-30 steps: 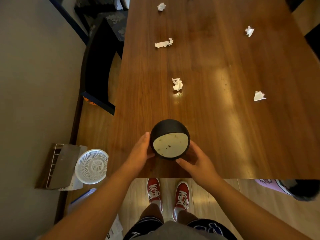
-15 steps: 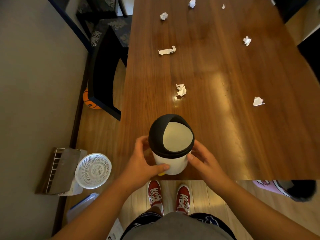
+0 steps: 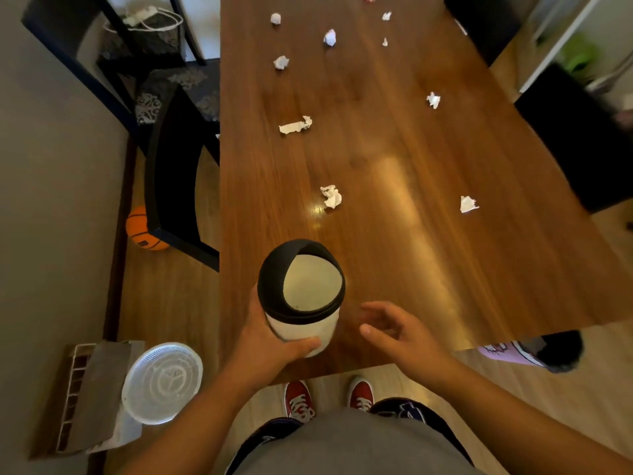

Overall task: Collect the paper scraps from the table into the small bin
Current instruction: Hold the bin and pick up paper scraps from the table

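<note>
While the left hand [image 3: 270, 344] wraps around the white body of the small bin [image 3: 301, 296], thumb across its near side and fingers clamped on it, the bin stands at the near edge of the wooden table [image 3: 394, 262], its black domed lid topped by a pale swing flap. Just to the bin's right, the right hand [image 3: 400, 332] hovers empty, apart from the bin, with fingers loosely spread and curled. Crumpled paper scraps lie scattered beyond: the nearest scrap [image 3: 331, 197] just past the bin, a flat torn scrap [image 3: 467, 204] to the right, a long twisted scrap [image 3: 295, 125] farther off.
</note>
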A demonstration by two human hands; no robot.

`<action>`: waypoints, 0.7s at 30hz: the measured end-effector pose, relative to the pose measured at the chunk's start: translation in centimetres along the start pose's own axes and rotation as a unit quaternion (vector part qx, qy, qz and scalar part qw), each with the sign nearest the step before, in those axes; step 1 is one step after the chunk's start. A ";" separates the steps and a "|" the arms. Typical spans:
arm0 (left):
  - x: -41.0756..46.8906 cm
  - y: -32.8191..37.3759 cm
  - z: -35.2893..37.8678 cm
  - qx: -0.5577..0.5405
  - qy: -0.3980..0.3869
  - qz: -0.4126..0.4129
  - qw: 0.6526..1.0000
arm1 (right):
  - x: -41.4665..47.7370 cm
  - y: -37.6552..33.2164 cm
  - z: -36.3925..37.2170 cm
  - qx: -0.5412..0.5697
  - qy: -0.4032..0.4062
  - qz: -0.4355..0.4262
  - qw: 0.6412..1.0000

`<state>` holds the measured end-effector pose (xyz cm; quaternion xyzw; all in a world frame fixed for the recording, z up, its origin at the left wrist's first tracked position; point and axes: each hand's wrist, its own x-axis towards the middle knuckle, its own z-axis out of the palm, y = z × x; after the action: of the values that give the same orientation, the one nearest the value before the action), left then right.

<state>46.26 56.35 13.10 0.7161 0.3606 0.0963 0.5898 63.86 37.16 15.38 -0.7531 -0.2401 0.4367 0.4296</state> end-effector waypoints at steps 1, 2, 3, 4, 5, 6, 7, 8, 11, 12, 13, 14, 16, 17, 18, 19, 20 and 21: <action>0.6 0.2 0.0 0.007 0.002 -0.006 1.000 | 0.2 0.3 -0.9 -0.013 0.022 0.016 1.000; 1.1 0.4 0.1 0.009 0.003 -0.007 1.000 | 0.5 0.6 -2.0 -0.030 0.040 0.032 0.998; 1.7 0.7 0.4 0.009 0.003 -0.004 1.000 | 0.7 1.0 -3.1 -0.047 0.057 0.047 0.996; 2.2 1.0 0.7 0.008 0.001 0.002 1.000 | 1.1 1.4 -4.3 -0.066 0.075 0.060 0.993; 2.8 1.3 1.2 0.009 -0.003 0.011 1.000 | 1.5 1.9 -5.6 -0.086 0.092 0.073 0.989; 3.5 1.6 1.8 0.011 -0.008 0.020 1.000 | 2.0 2.5 -6.9 -0.109 0.109 0.086 0.984; 4.2 2.0 2.5 0.013 -0.012 0.025 1.000 | 2.7 3.1 -8.4 -0.129 0.124 0.102 0.979; 5.0 2.3 3.3 0.015 -0.016 0.026 0.999 | 3.5 3.7 -10.0 -0.141 0.139 0.117 0.973; 7.4 3.1 6.3 0.005 -0.018 0.032 0.999 | 6.4 5.5 -15.4 -0.173 0.168 0.147 0.959; 8.2 3.4 7.5 0.003 -0.016 0.027 1.000 | 7.5 6.1 -17.3 -0.186 0.176 0.148 0.955; 9.0 3.9 8.8 0.003 -0.014 0.022 1.000 | 8.6 6.6 -19.1 -0.196 0.187 0.143 0.952; 9.6 4.3 10.2 0.001 -0.010 0.018 1.000 | 9.7 7.1 -20.9 -0.205 0.200 0.134 0.949; 10.9 5.2 13.2 -0.006 0.004 0.008 1.000 | 12.1 7.9 -24.2 -0.226 0.223 0.109 0.942; 11.4 5.7 14.7 -0.012 0.013 0.005 1.000 | 13.4 8.2 -25.7 -0.238 0.227 0.097 0.939; 11.9 6.1 16.2 -0.017 0.023 0.005 1.000 | 14.5 8.5 -27.0 -0.254 0.225 0.087 0.937; 12.3 6.5 17.7 -0.022 0.033 0.005 0.999 | 15.6 8.8 -28.3 -0.272 0.218 0.078 0.934; 12.6 7.1 19.0 -0.028 0.043 0.003 0.999 | 16.6 9.0 -29.3 -0.290 0.207 0.070 0.932; 12.9 7.7 20.3 -0.031 0.052 0.000 0.998 | 17.5 9.2 -30.2 -0.308 0.194 0.060 0.929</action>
<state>70.09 48.43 10.59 0.6917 0.3872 0.1445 0.5922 98.63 32.07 7.16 -0.9316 -0.2291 0.2111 0.1875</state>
